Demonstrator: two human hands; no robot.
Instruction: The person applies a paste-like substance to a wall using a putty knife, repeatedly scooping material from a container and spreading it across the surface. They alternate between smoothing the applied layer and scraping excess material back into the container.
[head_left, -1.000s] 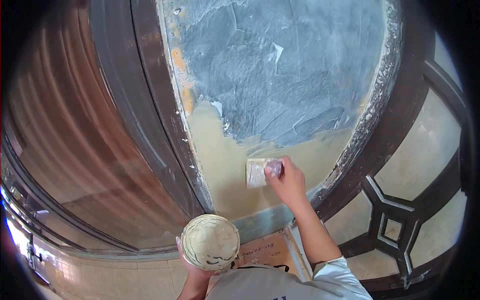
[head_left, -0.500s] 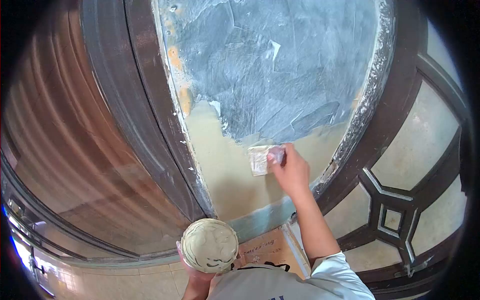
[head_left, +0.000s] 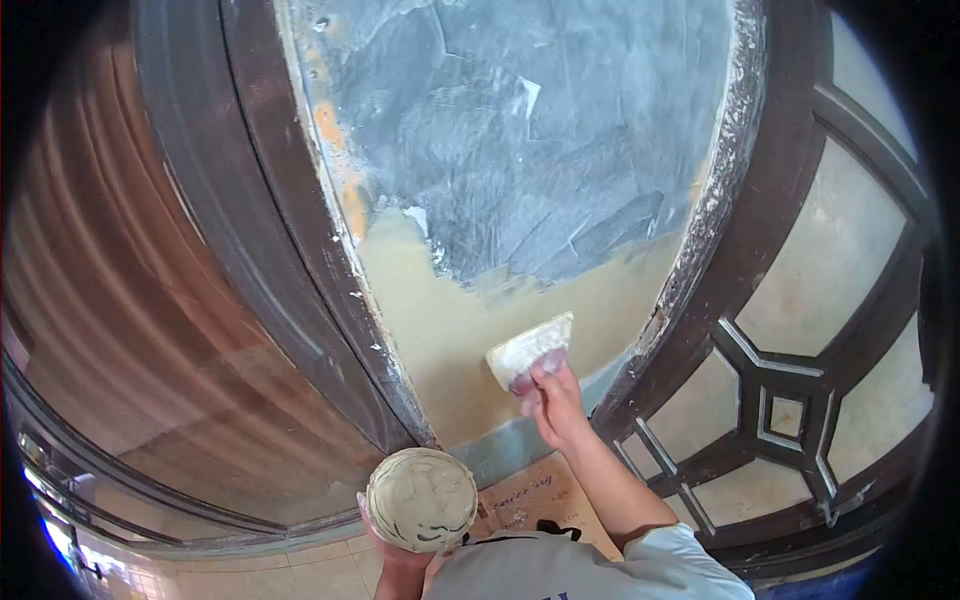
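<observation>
Right grip (head_left: 557,404) holds scraper (head_left: 530,350); left grip (head_left: 398,556) holds, apparently, putty tub (head_left: 422,498).

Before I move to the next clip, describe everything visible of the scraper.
Held by the right hand, the scraper has a broad, pale, smeared blade and a purplish grip partly covered by the hand. It slants, wide edge uppermost, in front of the beige coating. Its material, and whether its blade touches the coating, I cannot tell.

the scraper (head_left: 530,347), smeared pale, was tilted with its wide edge up, before the beige coat (head_left: 425,335); the putty (head_left: 422,497) sat in a rounded, swirled mound, lower left.
</observation>
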